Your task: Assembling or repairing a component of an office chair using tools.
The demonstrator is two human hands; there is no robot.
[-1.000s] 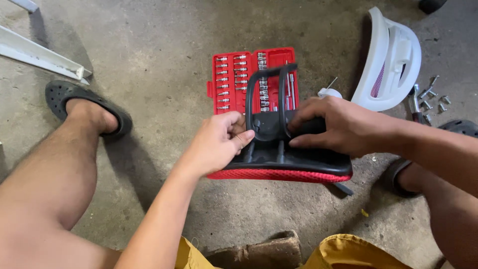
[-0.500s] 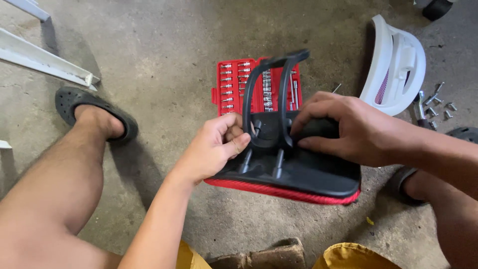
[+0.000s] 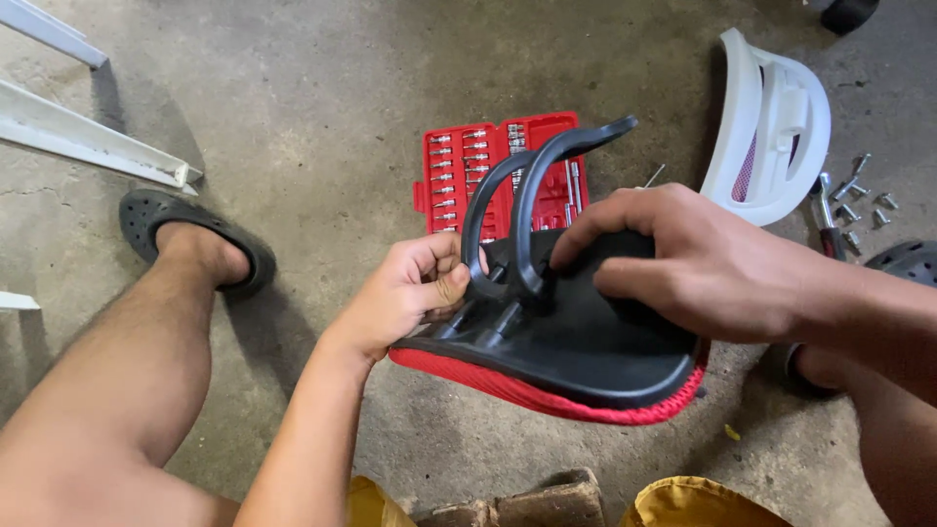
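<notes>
Bare concrete floor [image 3: 322, 88] is serving as the work surface. Above it, a black chair part with red mesh edge [image 3: 576, 366] is being held tilted, its two curved black arms [image 3: 527, 195] rising. Left hand [image 3: 405, 293] is gripping the near arm's base; right hand [image 3: 683, 259] is clasping the top. Behind is lying a red socket set case [image 3: 459, 161]; right of it, a white plastic chair piece [image 3: 771, 127] and loose bolts [image 3: 859, 200].

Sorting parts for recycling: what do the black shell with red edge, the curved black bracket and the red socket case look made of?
Black shell with red edge: moulded plastic, matte; the red looks like mesh fabric. Curved black bracket: likely plastic, smooth semi-gloss. Red socket case: glossy plastic holding shiny metal sockets.
</notes>
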